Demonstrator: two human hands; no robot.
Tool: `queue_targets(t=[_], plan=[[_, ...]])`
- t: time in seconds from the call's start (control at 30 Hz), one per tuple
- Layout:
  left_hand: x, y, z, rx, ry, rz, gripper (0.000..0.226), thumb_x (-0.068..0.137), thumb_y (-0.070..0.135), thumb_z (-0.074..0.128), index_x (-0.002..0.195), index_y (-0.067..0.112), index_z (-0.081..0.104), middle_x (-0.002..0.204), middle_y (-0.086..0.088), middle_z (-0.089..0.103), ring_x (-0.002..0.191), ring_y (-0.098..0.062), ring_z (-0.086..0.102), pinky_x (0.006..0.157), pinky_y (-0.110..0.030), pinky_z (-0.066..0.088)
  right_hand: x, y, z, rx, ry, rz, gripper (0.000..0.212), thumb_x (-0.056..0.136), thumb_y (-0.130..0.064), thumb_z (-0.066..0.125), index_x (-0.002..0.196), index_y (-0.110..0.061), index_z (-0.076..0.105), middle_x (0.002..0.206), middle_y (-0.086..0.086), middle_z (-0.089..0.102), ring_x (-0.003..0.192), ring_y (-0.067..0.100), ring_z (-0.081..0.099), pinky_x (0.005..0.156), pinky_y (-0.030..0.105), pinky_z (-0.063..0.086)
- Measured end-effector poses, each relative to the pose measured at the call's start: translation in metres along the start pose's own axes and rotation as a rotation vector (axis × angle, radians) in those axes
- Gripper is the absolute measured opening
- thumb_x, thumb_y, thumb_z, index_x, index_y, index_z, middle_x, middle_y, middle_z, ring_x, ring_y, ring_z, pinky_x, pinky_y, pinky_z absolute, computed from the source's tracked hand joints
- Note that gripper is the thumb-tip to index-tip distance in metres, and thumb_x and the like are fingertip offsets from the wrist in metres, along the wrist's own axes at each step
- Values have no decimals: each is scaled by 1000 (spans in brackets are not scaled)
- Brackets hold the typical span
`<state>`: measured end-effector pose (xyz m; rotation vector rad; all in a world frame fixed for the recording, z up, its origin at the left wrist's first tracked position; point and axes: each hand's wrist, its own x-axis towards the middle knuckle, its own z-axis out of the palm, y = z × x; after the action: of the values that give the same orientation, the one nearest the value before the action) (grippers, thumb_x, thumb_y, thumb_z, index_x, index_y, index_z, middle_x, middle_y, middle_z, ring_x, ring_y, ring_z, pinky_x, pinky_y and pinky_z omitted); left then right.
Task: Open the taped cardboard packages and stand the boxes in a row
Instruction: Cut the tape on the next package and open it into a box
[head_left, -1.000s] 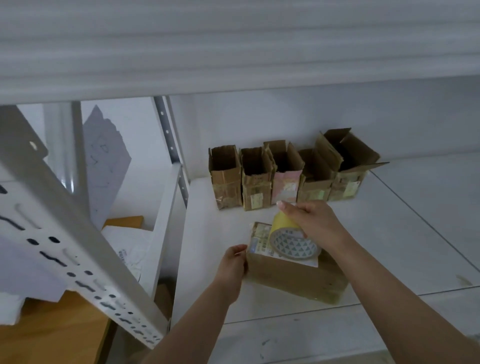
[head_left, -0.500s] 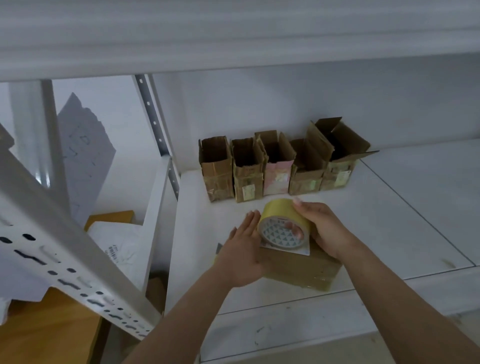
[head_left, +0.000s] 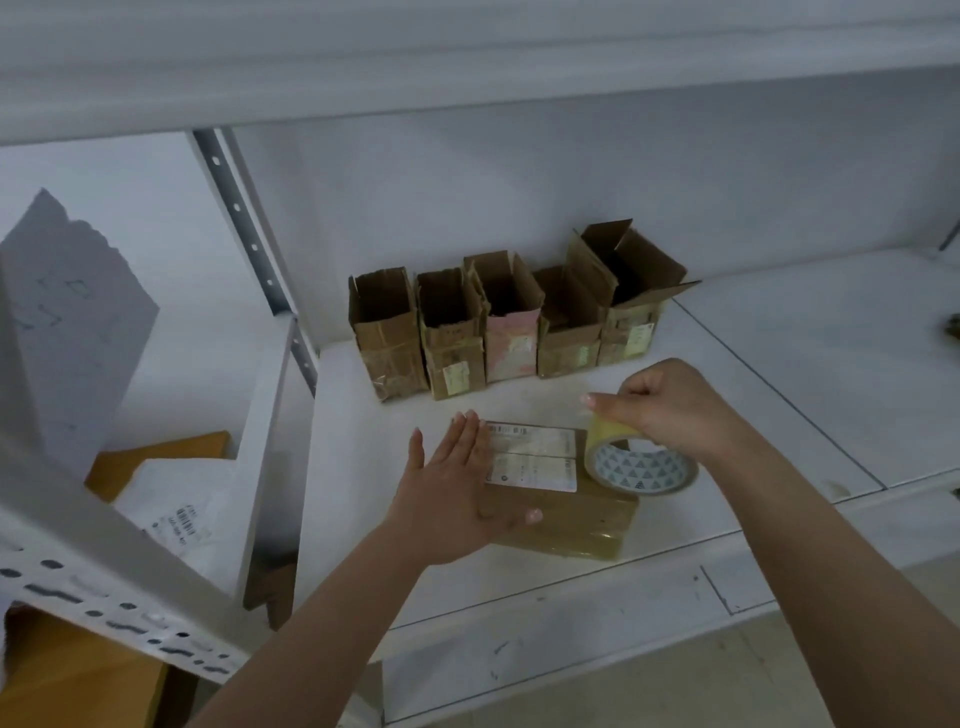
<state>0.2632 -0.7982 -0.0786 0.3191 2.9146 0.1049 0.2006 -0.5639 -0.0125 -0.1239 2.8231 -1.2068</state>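
A taped package (head_left: 563, 519) lies flat on the white shelf (head_left: 779, 395), near its front edge, with a white label (head_left: 535, 457) on top. The left hand (head_left: 457, 488) lies open on the package's left end, fingers straight and together, pointing away from the person, thumb stretched along the near side. The right hand (head_left: 670, 405) grips a tape roll (head_left: 641, 462) at the package's right end, fingers curled over the roll's top; the index finger points left along the yellowish tape. The roll stands tilted, its patterned core facing the camera, touching the package's right top edge.

Behind, against the back wall, five opened boxes (head_left: 511, 327) stand upright in a row, touching side by side, flaps up. The middle one has a pink front; the rightmost is turned slightly and its flaps spread wider. Most carry small labels on their fronts.

To the left, a perforated upright (head_left: 249, 228) of the shelving rises beside the row, and a slotted metal beam (head_left: 104, 587) crosses the lower left corner. Beyond it lie a white bag (head_left: 171, 509) with a printed barcode and brown cardboard (head_left: 150, 457), partly hidden. A grey sheet (head_left: 72, 322) with faint marks leans at the far left. An upper shelf (head_left: 467, 62) spans the top of the view. At the far right edge a small dark thing shows, too cut off to tell.
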Motion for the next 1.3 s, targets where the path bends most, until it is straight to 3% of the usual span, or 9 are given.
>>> queue_targets(t=[0.27, 0.37, 0.53, 0.63, 0.7, 0.77, 0.9, 1.13, 1.3], plan=[[27, 56, -26, -99, -27, 187, 123, 76, 82, 44, 153, 7, -17, 160, -9, -24, 147, -18, -24, 120, -41, -15, -5, -1, -7, -7, 14, -24, 54, 84, -53, 68, 52, -14, 49, 47, 1, 53, 52, 18, 63, 62, 34, 51], [30, 59, -10, -33, -15, 204, 130, 72, 87, 44, 152, 7, -19, 159, -9, -27, 146, -19, -26, 118, -39, -16, -11, 9, -16, 281, -68, 11, 47, 78, -49, 71, 52, -15, 51, 50, -2, 51, 48, 10, 55, 59, 23, 44], [34, 55, 4, 19, 24, 202, 137, 60, 98, 35, 152, 14, -22, 158, -9, -29, 146, -22, -27, 120, -45, -12, -24, 25, -11, 602, -183, -9, 38, 71, -53, 67, 67, -16, 74, 71, 6, 71, 72, 21, 68, 80, 34, 51], [35, 54, 5, 25, 47, 207, 130, 64, 93, 37, 152, 19, -23, 158, -9, -29, 146, -22, -27, 120, -43, -12, -22, 24, -13, 532, -59, 59, 58, 62, -61, 71, 68, -4, 62, 69, 14, 64, 67, 29, 62, 71, 32, 50], [36, 53, 6, 44, 63, 213, 127, 66, 93, 38, 151, 22, -24, 158, -10, -28, 147, -23, -26, 119, -43, -11, -18, 27, -23, 403, 29, 96, 53, 66, -55, 79, 61, -8, 55, 61, 13, 49, 57, 22, 52, 62, 27, 42], [38, 52, 7, 58, 77, 218, 124, 68, 92, 38, 151, 25, -25, 159, -11, -27, 147, -24, -24, 120, -44, -9, -16, 39, -31, 282, 63, 154, 46, 70, -48, 82, 60, -8, 61, 57, 9, 53, 52, 18, 55, 59, 25, 41], [40, 53, 9, 86, 78, 222, 123, 68, 92, 38, 151, 27, -25, 158, -12, -28, 147, -25, -24, 121, -44, -7, -22, 67, -32, 222, 9, 232, 41, 75, -42, 80, 60, -8, 64, 50, 2, 58, 45, 12, 56, 54, 22, 41], [43, 52, 12, 112, 75, 230, 121, 70, 90, 41, 151, 28, -24, 158, -13, -29, 147, -25, -24, 118, -42, -11, -22, 101, 2, 287, -50, 374, 46, 77, -39, 80, 84, 6, 73, 72, 19, 71, 56, 20, 65, 56, 22, 47], [44, 49, 10, 146, 57, 218, 116, 73, 89, 36, 152, 27, -21, 159, -10, -27, 148, -23, -22, 119, -42, -9, -22, 101, 16, 305, -27, 355, 42, 75, -42, 81, 63, -5, 66, 56, 9, 63, 55, 21, 63, 62, 29, 49]])
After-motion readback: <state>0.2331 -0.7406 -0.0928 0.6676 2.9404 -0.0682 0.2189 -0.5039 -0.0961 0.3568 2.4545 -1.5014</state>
